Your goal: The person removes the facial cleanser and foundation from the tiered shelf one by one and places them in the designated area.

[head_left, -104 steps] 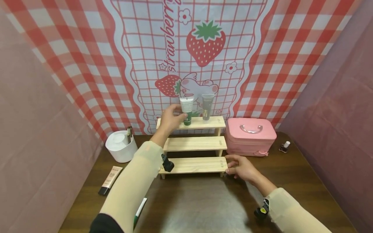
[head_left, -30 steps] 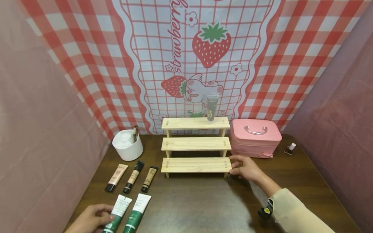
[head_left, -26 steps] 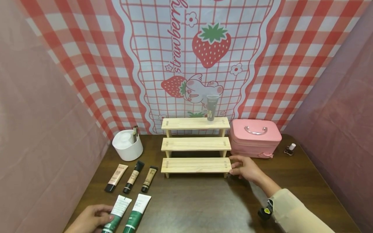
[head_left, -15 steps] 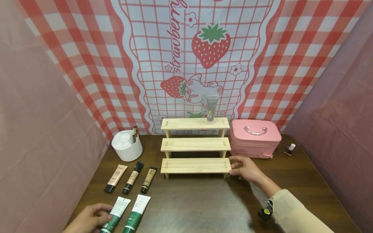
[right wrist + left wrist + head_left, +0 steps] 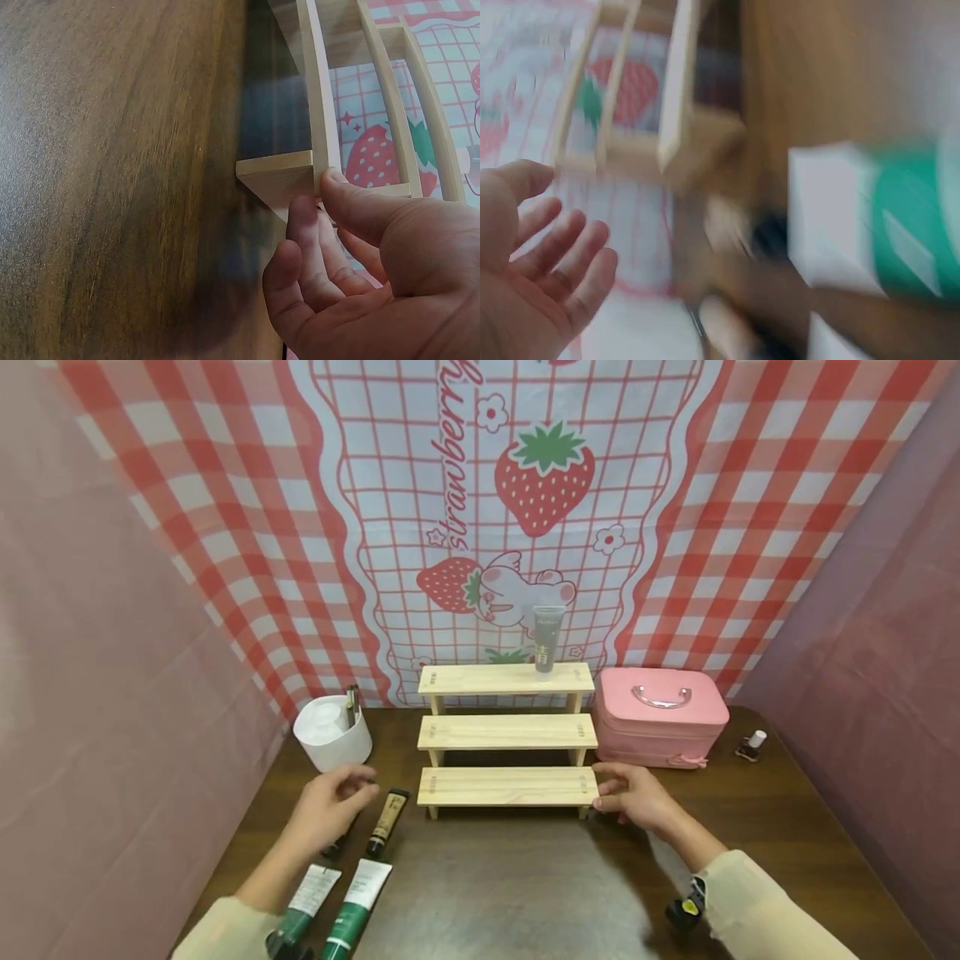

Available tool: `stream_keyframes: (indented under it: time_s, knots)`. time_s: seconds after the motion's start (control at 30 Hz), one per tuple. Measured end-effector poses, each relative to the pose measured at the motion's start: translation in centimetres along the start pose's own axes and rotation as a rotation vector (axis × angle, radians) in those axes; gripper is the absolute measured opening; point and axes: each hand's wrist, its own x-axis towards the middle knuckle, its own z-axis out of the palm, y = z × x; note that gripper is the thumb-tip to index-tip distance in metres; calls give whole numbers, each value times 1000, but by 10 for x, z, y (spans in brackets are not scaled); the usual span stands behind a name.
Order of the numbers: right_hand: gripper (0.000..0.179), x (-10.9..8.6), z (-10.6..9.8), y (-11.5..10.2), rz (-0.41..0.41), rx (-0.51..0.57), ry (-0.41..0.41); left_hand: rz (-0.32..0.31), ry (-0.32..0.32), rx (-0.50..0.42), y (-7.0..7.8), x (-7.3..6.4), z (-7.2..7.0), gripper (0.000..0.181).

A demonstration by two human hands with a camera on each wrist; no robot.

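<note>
My left hand [image 5: 330,806] hovers over the tubes at the table's left side, fingers loosely bent around nothing. It hides most of two tubes in the head view. A gold tube [image 5: 388,821] with black ends lies just right of it. Two green-and-white tubes [image 5: 358,902] lie nearer, one partly behind my wrist. With thumb and fingers, my right hand [image 5: 637,797] grips the right end of the lowest board of a three-step wooden shelf [image 5: 507,787]; the right wrist view shows the thumb [image 5: 352,196] on the board edge. A grey tube [image 5: 546,639] stands on the top step.
A white round pot [image 5: 333,743] with slim sticks stands behind the left hand. Right of the shelf sits a pink case [image 5: 660,718] with a silver handle, and beyond it a small nail polish bottle [image 5: 750,746]. Patterned cloth hangs behind.
The left hand took the green-and-white tube from the top step to the table, let go of it, and has moved forward over the other tubes. The right hand keeps its place.
</note>
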Motion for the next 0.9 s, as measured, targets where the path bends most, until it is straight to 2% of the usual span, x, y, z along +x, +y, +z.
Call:
stream_keyframes:
  time_s: [0.1,0.17,0.3,0.43,0.53,0.63,0.9]
  knots:
    - [64,-1,-1,0,-4,-12,4,83,-35,-98,37,41,25,25]
    - [63,-2,-1,-2,-8,-19,3,101,-64,-146,62,65,38,28]
    - [63,-4,-1,-5,-13,-20,1,97,-116,-195,105,106,59,34]
    - [63,-5,-1,-5,-6,-10,0,61,-153,-231,135,139,74,44]
    - [63,-5,-1,-5,-4,-11,4,43,-163,-246,152,157,83,53]
    - [63,-5,-2,-5,-1,-14,13,59,-165,-257,166,171,92,59]
    - [62,-5,0,-5,22,-16,16,84,-133,-315,188,190,111,62]
